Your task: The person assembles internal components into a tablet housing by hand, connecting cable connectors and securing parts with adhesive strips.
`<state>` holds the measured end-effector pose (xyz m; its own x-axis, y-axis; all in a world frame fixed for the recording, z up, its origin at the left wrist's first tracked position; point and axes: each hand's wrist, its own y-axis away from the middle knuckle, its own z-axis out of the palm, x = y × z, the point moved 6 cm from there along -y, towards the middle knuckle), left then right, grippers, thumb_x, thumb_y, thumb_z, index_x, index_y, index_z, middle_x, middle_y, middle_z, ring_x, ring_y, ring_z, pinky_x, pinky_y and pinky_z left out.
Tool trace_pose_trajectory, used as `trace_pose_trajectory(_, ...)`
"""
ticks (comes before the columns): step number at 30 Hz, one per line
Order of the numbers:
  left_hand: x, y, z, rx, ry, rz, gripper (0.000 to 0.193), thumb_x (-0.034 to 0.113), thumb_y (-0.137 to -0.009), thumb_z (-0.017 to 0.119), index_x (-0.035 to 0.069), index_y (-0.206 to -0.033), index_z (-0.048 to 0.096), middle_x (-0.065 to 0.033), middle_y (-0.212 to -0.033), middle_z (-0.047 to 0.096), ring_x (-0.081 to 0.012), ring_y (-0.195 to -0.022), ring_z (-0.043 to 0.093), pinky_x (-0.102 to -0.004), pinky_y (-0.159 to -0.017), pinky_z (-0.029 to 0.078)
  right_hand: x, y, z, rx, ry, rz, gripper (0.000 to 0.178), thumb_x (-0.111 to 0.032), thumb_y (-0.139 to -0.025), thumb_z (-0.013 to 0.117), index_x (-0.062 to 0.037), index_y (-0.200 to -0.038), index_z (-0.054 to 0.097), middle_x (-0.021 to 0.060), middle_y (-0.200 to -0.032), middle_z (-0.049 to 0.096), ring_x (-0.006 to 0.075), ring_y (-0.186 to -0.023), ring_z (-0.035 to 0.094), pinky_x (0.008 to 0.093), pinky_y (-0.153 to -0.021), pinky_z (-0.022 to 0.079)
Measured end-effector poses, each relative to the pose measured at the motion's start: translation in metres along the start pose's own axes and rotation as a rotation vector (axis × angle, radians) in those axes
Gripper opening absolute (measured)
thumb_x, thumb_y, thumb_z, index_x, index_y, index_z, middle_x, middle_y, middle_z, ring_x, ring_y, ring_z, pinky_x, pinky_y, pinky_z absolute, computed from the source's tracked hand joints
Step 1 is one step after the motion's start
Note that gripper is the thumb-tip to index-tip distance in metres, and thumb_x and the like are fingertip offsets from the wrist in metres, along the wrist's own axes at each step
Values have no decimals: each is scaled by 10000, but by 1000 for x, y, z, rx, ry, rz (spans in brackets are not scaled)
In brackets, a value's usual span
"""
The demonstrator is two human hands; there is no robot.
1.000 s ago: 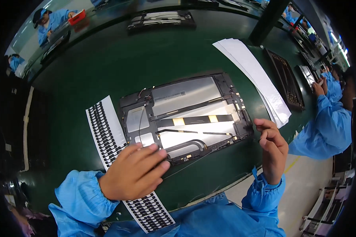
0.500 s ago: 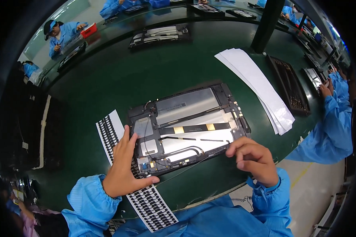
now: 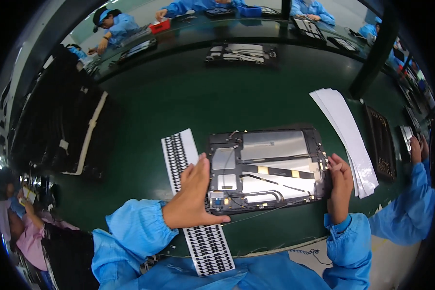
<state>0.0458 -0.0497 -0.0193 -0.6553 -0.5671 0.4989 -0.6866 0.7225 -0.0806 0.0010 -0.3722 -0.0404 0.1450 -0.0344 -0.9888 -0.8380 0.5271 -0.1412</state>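
An opened tablet [image 3: 274, 145] lies face down on the green table, its silver batteries, ribbon cables and small circuit boards exposed. My left hand [image 3: 188, 199] grips its left edge, fingers along the side and thumb stretched past the near left corner. My right hand [image 3: 341, 187] is bent round the right edge, fingertips on the frame; part of its grip is hidden. A thin wire [image 3: 259, 213] runs loose along the near edge. Partly under the tablet's left side and my left hand is a white strip sheet [image 3: 210, 250] bearing rows of small black stickers.
White paper sheets [image 3: 349, 140] lie right of the tablet, beside a dark tray [image 3: 381, 145]. A dark post [image 3: 372, 67] rises behind. Black-covered stacks [image 3: 48, 121] stand left. Another opened tablet [image 3: 241, 54] lies far off. A co-worker's blue sleeve [image 3: 406, 205] is close on the right.
My right hand has gone from curled fingers at the near right corner to the tablet's right edge. My left hand keeps its place. The whole view has shifted and turned.
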Motion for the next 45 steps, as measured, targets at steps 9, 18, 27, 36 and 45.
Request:
trace_pose_trajectory(9,15,15,-29,420,-9,76,1131,441,-629,716,-65,-1334,-9,-363,-1346,-21,-489,-1262,52,-504,-1010,94,0,-39,39,123,-177,18,135,-121,-887,427,-2,-949,445,150,-974,535,213,-880,571,278,-789,463)
trace_pose_trajectory(18,61,66,-157,1091,-157,187,900,293,-540,772,24,-1274,325,-381,-1334,39,-508,-1236,136,-506,-987,165,-151,-117,176,-134,-373,-315,196,-185,-884,469,-2,-956,475,141,-900,587,206,-828,604,286,-752,478)
trace_pose_trajectory(27,67,159,-269,1514,-817,-142,754,306,-574,765,49,-1199,430,-334,-1299,237,-458,-1172,304,-477,-953,268,-275,-82,476,-743,-730,-299,197,-89,-830,383,95,-866,444,244,-815,564,312,-673,623,359,-581,521)
trace_pose_trajectory(36,-4,163,-300,1569,-925,-447,748,411,-638,723,48,-1210,404,-390,-1274,204,-507,-1149,280,-507,-948,259,-289,-82,609,-631,-683,-220,251,-79,-829,339,151,-853,437,233,-765,571,319,-632,630,375,-518,522)
trace_pose_trajectory(45,-29,161,-300,1565,-757,-414,738,485,-733,615,62,-1264,327,-393,-1317,43,-538,-1231,69,-587,-952,161,-250,-88,638,-523,-718,-148,225,-84,-817,404,124,-901,416,216,-723,588,267,-560,615,343,-490,522)
